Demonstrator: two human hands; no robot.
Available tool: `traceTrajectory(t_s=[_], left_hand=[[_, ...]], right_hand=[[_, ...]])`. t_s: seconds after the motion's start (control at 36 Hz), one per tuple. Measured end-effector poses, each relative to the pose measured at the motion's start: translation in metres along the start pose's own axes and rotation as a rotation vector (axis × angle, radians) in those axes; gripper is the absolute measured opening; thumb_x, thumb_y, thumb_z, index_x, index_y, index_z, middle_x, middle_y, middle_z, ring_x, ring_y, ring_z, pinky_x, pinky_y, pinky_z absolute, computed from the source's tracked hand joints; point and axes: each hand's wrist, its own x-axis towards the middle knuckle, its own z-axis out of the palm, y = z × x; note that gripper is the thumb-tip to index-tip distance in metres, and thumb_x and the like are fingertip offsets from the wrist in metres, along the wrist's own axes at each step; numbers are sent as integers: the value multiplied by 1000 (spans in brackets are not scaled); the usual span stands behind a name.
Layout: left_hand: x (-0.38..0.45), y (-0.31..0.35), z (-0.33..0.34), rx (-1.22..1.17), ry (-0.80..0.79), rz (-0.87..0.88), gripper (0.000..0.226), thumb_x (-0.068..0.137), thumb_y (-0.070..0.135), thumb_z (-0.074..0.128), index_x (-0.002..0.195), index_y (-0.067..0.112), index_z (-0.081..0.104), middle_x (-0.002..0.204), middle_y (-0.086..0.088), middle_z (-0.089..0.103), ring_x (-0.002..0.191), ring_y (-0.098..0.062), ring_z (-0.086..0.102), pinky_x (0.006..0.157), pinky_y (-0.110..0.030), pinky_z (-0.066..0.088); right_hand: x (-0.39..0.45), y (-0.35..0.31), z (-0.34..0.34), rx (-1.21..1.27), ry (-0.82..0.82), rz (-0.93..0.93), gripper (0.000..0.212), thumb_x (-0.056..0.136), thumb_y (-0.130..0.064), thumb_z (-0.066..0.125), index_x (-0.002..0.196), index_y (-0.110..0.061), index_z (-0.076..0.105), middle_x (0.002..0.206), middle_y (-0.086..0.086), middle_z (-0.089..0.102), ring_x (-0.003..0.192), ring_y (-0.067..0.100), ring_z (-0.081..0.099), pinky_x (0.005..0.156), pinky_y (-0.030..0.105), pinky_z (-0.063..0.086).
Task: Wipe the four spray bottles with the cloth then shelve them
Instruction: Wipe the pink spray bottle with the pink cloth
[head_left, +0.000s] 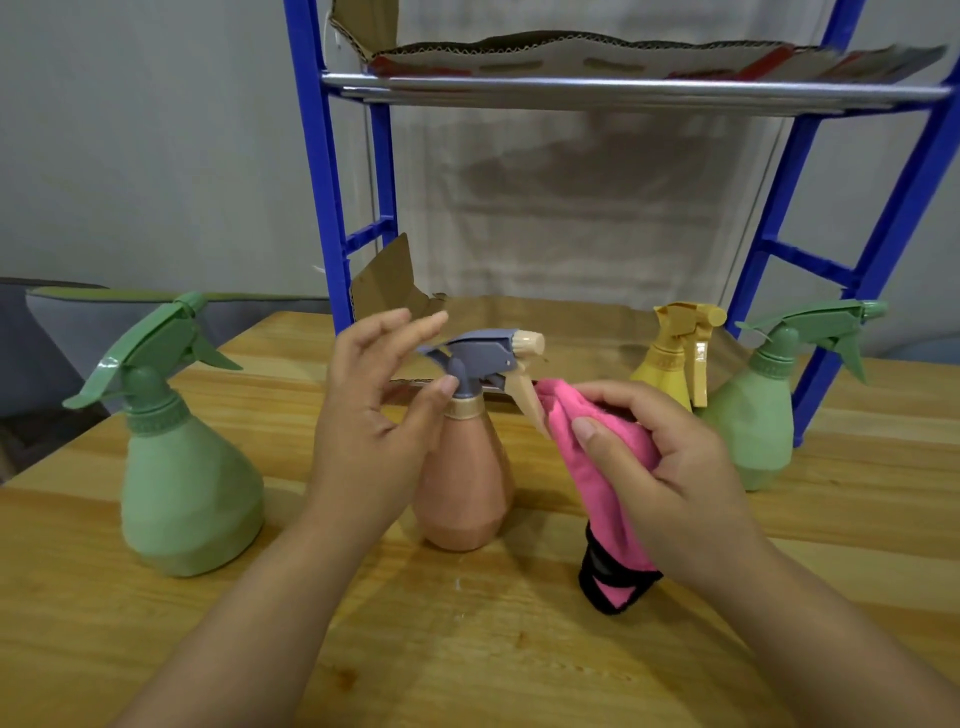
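Observation:
A salmon spray bottle (465, 483) with a grey-blue trigger head stands upright at the table's middle. My left hand (363, 415) hovers at its left with fingers spread, and the thumb tip touches the bottle's neck. My right hand (675, 467) grips a bunched pink cloth (597, 467) with a black edge, and the cloth's top touches the bottle's trigger lever. A large green spray bottle (187, 493) stands at the left. A yellow spray bottle (667, 364) and a second green one (753, 415) stand at the right, by the rack.
A blue-framed rack (332, 208) stands behind the bottles on the wooden table (467, 649). Its low shelf is lined with cardboard (571, 332), and its upper shelf (623, 88) with metal rails also carries cardboard. A grey seat shows at far left.

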Motion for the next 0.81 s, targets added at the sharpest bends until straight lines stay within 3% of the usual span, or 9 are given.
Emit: traceTrajectory(t_s=[0.08, 0.14, 0.22, 0.31, 0.39, 0.53, 0.67, 0.81], left_hand=[[-1, 1, 1, 106, -28, 142, 55, 87, 15, 57, 133, 42, 45, 129, 25, 38, 123, 5, 38, 101, -51, 40], [-3, 3, 4, 92, -73, 148, 53, 89, 12, 52, 136, 37, 42, 125, 30, 41, 121, 2, 40, 102, -44, 39], [-4, 7, 7, 45, -147, 90, 48, 91, 23, 48, 132, 46, 41, 123, 35, 42, 123, -8, 42, 100, -30, 40], [-3, 13, 5, -3, -158, 79, 43, 84, 34, 46, 127, 43, 47, 123, 23, 46, 119, -8, 46, 95, -18, 40], [-2, 19, 5, -13, -157, 64, 38, 80, 45, 51, 119, 41, 51, 119, 18, 49, 109, -6, 51, 88, -16, 42], [-2, 23, 9, 49, -140, -4, 48, 66, 62, 61, 109, 49, 48, 113, 22, 49, 101, 0, 52, 84, -17, 46], [-2, 26, 9, -80, -150, -79, 46, 64, 51, 70, 107, 48, 55, 116, 11, 54, 100, -9, 59, 87, -33, 52], [-2, 28, 5, -303, -193, -129, 45, 74, 20, 68, 117, 32, 61, 116, -8, 53, 101, -6, 63, 84, -17, 49]], right_hand=[[-1, 2, -2, 19, 88, 1, 26, 91, -34, 53, 114, -42, 58, 104, -23, 64, 99, 6, 62, 75, 24, 53], [-1, 4, -4, 35, 134, 25, 24, 91, -36, 53, 113, -46, 56, 104, -24, 63, 96, 5, 62, 73, 25, 53], [-1, 9, -5, 39, 164, 54, 25, 92, -31, 54, 109, -48, 56, 102, -26, 62, 97, 2, 60, 75, 24, 52], [-2, 10, -5, 6, 168, 30, 24, 93, -30, 55, 108, -49, 55, 102, -27, 62, 98, 0, 59, 76, 23, 51], [-3, 10, -4, -41, 166, -5, 27, 90, -30, 54, 111, -47, 54, 101, -26, 61, 97, -1, 59, 74, 21, 50], [-3, 9, 1, -106, 159, -85, 26, 91, -23, 55, 116, -26, 62, 103, -18, 63, 98, 1, 58, 77, 17, 48], [-6, 11, 3, -140, 150, -136, 29, 89, -19, 58, 117, -15, 64, 103, -9, 63, 99, -2, 56, 81, 9, 43], [-6, 14, 6, -135, 171, -159, 29, 89, -23, 58, 116, -13, 65, 104, -6, 63, 101, -1, 56, 83, 11, 44]])
